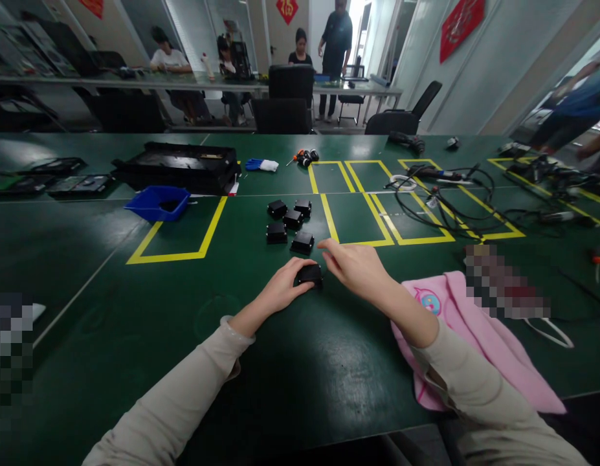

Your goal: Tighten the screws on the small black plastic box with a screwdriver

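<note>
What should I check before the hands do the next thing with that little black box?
1. Left hand has a grip on the small black box: ok.
2. Right hand is free, beside the box: ok.
3. Box rests flat on the green table: cannot tell, fingers hide it.
4. Five other black boxes sit apart, farther back: ok.
5. Pink cloth lies under the right forearm, off the box: ok.
</note>
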The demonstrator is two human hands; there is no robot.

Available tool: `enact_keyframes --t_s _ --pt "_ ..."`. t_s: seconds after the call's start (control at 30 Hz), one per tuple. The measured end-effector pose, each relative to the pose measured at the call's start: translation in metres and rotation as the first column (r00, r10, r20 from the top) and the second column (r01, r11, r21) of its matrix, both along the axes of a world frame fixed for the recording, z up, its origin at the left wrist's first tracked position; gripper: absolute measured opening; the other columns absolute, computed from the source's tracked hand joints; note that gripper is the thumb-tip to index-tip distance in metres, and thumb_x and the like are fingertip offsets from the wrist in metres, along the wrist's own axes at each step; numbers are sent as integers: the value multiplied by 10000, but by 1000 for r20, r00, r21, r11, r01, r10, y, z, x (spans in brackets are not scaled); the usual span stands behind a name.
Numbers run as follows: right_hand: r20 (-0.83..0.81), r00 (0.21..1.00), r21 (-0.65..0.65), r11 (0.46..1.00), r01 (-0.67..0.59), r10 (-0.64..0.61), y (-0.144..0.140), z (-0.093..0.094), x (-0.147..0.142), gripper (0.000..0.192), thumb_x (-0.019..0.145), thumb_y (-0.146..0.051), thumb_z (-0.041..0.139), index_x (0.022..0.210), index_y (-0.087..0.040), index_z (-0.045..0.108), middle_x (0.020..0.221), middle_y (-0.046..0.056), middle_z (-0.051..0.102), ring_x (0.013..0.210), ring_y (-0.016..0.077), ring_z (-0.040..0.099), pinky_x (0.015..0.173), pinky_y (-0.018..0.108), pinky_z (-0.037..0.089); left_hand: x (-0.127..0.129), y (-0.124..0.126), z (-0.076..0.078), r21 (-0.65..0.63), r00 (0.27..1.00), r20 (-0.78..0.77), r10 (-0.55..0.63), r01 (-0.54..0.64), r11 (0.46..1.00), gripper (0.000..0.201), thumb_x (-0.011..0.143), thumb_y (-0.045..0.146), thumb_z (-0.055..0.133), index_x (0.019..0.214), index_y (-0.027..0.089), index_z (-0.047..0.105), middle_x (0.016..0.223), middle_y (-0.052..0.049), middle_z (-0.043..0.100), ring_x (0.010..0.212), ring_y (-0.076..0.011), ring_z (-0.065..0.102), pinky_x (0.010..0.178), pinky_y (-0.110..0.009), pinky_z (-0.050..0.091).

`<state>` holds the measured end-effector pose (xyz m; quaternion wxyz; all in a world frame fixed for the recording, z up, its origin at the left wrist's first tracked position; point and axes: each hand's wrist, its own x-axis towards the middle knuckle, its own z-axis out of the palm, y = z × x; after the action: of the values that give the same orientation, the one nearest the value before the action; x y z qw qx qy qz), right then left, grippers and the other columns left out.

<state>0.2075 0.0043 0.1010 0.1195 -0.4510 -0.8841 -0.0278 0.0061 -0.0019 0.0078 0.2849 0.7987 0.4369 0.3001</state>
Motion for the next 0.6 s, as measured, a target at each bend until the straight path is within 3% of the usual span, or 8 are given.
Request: enact_keyframes --t_s 0.1,0.27,0.37,0.47,0.6 --pt "-35 999 27 1000 -8 9 0 0 0 374 978 -298 314 1283 -203 507 872 43 736 749 173 677 563 277 285 1 0 2 8 1000 -8 0 0 1000 395 854 264 632 1234 229 532 1204 -58 574 1129 -235 556 988 -383 443" --pt "-44 999 5 1000 -21 21 0 0 1 405 995 -353 273 1285 -213 517 906 42 736 783 171 679 585 274 327 1 2 -1 30 1000 -15 8 -7 1000 398 845 267 638 1228 225 537 1189 -59 581 1121 -235 564 986 -388 456" --pt "-26 1000 2 1000 -15 15 1 -1 0 448 982 -312 276 1386 -195 431 900 53 736 775 172 678 580 271 338 2 1 2 52 1000 -31 5 -3 999 433 844 279 637 1258 233 521 1220 -68 571 1150 -241 554 1004 -409 453" --pt "-24 1000 7 1000 2 -2 2 -2 -1 540 966 -297 276 1488 -158 278 886 67 732 741 178 672 571 271 353 5 -5 17 155 998 -25 52 -48 987 433 876 293 605 1292 228 501 1326 -93 509 1262 -253 468 1076 -443 387" --pt "-68 998 -20 1000 4 -5 3 -4 0 656 952 -311 285 1542 -128 61 829 49 719 671 180 651 575 274 386 16 -12 51 291 978 143 151 -187 938 225 958 266 474 1146 196 575 1135 -69 577 1108 -204 541 989 -378 443"
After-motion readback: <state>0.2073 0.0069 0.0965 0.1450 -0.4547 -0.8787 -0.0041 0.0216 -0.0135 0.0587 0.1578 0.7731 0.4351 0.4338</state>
